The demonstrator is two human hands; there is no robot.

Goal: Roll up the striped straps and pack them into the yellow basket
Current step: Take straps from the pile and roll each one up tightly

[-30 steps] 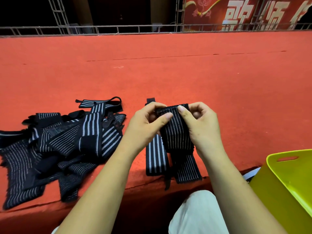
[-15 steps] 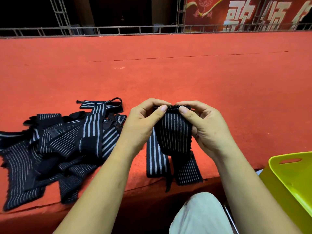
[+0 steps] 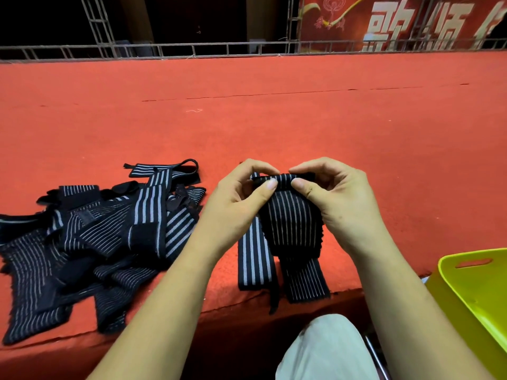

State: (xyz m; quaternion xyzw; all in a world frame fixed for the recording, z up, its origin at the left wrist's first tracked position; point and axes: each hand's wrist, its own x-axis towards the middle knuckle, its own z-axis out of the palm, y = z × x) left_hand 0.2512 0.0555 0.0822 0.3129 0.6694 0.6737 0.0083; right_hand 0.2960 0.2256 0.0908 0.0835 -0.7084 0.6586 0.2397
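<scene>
A black strap with thin white stripes (image 3: pixel 292 223) is held up over the red carpeted ledge (image 3: pixel 274 127). My left hand (image 3: pixel 236 198) and my right hand (image 3: pixel 337 198) both pinch its top edge, which is folded over into a small roll. Its lower part hangs to the ledge beside a flat strap with wider stripes (image 3: pixel 255 259). A pile of several more striped straps (image 3: pixel 90 237) lies to the left. The yellow basket (image 3: pixel 477 297) stands at the lower right, below the ledge; what shows of its inside is bare.
A metal truss rail (image 3: pixel 192 50) runs along the far edge of the carpet, with a red banner (image 3: pixel 397 23) behind it. My knee in light trousers (image 3: pixel 326 349) is below the ledge, between my forearms.
Both hands have drawn closer together at the strap's top edge and turned it over, so the fold at the top is tighter. The pile and basket have not moved.
</scene>
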